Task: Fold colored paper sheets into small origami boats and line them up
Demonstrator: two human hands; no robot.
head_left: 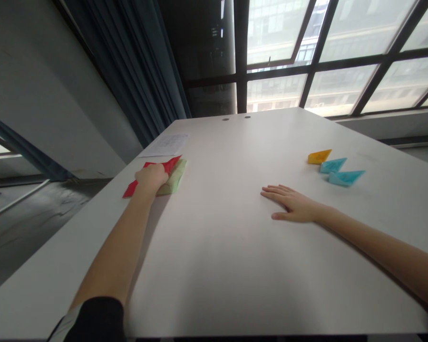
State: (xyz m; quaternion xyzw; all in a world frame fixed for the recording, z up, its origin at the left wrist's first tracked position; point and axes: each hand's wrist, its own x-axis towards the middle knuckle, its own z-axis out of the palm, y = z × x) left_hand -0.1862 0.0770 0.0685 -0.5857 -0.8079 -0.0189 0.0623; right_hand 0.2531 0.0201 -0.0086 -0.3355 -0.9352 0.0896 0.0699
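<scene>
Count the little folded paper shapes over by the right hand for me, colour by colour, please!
Orange folded shape: 1
Blue folded shapes: 2
Total: 3

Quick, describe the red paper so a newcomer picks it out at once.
Find the white table, then the white sheet near its left edge. Just nearer the wearer, the left hand is on the red paper. Its colour sets it apart from the pale green paper it overlaps in view.
</scene>
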